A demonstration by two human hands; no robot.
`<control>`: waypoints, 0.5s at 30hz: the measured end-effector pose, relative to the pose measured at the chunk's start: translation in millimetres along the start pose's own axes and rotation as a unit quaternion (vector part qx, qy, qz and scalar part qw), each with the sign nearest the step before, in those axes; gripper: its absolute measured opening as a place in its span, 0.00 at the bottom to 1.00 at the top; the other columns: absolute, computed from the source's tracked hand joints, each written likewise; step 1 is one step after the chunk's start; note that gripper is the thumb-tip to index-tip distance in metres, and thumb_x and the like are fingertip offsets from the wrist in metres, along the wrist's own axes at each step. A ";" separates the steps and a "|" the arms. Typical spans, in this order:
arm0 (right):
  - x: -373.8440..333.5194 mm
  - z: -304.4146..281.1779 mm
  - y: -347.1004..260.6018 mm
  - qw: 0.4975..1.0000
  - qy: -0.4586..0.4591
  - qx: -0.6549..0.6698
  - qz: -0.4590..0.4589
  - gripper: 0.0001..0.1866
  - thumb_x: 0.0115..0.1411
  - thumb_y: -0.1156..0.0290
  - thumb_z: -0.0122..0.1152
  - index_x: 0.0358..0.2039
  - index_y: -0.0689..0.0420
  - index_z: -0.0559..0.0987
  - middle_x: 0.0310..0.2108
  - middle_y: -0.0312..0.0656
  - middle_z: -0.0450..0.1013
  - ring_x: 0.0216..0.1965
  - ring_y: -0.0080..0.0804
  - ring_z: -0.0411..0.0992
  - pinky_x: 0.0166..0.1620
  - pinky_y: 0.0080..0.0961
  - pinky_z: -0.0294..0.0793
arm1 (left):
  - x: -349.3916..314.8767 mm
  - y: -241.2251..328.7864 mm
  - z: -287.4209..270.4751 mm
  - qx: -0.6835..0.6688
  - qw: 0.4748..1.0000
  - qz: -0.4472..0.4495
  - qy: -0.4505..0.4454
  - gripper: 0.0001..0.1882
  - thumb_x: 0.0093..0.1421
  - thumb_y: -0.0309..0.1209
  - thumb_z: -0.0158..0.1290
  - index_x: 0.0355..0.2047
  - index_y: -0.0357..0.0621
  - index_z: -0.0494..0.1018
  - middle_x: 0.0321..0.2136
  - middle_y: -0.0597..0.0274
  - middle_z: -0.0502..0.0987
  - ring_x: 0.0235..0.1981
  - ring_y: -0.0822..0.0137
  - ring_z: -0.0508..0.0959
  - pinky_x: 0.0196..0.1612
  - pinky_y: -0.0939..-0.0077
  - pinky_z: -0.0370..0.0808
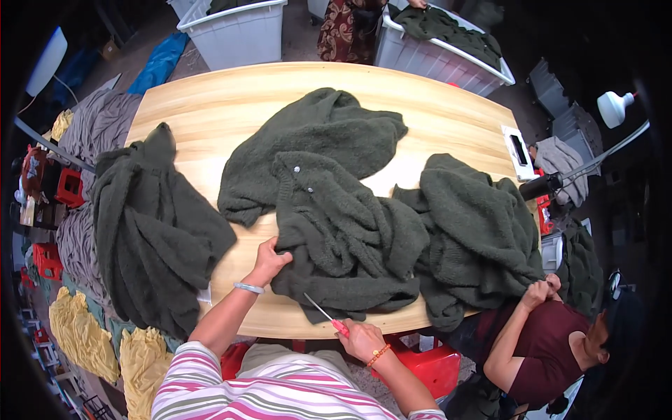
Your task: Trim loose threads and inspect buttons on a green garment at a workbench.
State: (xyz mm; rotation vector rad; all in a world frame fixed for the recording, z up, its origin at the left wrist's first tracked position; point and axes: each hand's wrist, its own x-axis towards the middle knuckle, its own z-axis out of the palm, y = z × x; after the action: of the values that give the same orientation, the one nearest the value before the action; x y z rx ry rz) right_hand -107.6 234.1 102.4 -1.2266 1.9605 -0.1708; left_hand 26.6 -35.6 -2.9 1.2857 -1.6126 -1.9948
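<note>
Seeming soft, the centre garment (332,224) suits edge holds: left hand (269,262) half-curled there, grip unclear; right hand (362,341) clasping red-handled tool (340,327).

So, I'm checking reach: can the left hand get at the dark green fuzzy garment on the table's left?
Probably yes: just pale wooden tabletop separates the left hand from that garment's nearest edge.

Left forearm (225,318) is slanting up and rightward; left hand (268,263) is lying farther forward, thumb (283,259) and forefinger (269,246) standing apart. Right forearm (404,383) is slanting up and leftward, right hand (362,341) sitting farther back in a closed, curled grip.
</note>
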 end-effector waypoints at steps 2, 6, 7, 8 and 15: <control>-2.3 -7.3 -0.3 1.000 -0.002 0.001 0.012 0.15 0.58 0.57 0.56 0.37 0.56 0.74 0.26 0.55 0.76 0.31 0.53 0.76 0.37 0.48 0.74 | -23.1 75.4 41.3 -0.046 0.990 0.098 -0.086 0.20 0.49 0.19 0.52 0.45 0.33 0.73 0.38 0.63 0.78 0.38 0.73 0.77 0.44 0.77 0.74; 1.4 -17.4 7.3 1.000 -0.004 -0.008 0.001 0.17 0.58 0.58 0.56 0.43 0.55 0.75 0.29 0.54 0.77 0.33 0.51 0.77 0.39 0.44 0.75 | -81.1 148.8 113.0 -0.016 0.887 0.342 -0.311 0.16 0.49 0.21 0.55 0.41 0.33 0.72 0.41 0.57 0.74 0.42 0.66 0.75 0.44 0.73 0.72; 14.1 0.5 40.4 0.961 0.198 0.122 -0.151 0.19 0.59 0.58 0.55 0.47 0.56 0.74 0.31 0.53 0.77 0.34 0.48 0.77 0.40 0.41 0.75 | -94.9 167.1 134.6 -0.018 0.836 0.373 -0.402 0.18 0.48 0.20 0.55 0.42 0.34 0.72 0.40 0.56 0.73 0.41 0.62 0.75 0.43 0.70 0.72; 24.6 18.3 80.9 0.843 0.385 0.241 -0.289 0.22 0.60 0.58 0.55 0.51 0.57 0.72 0.32 0.52 0.78 0.36 0.46 0.77 0.41 0.39 0.75 | -105.6 182.4 154.9 -0.019 0.773 0.397 -0.495 0.19 0.47 0.18 0.55 0.42 0.35 0.71 0.40 0.55 0.73 0.39 0.57 0.74 0.43 0.68 0.72; -40.9 -182.3 215.1 0.747 0.604 -0.278 -0.003 0.22 0.62 0.66 0.55 0.54 0.60 0.67 0.19 0.36 0.71 0.19 0.30 0.72 0.25 0.30 0.73 | -85.9 203.2 181.1 0.141 0.684 0.691 -0.187 0.16 0.54 0.28 0.52 0.43 0.40 0.72 0.40 0.53 0.72 0.37 0.56 0.73 0.38 0.61 0.70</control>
State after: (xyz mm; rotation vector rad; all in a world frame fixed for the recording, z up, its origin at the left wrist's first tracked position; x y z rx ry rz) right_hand -373.9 327.5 141.4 -1.7161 3.3065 -0.5111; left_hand -125.1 70.3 214.4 -0.4832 -2.0464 -0.9645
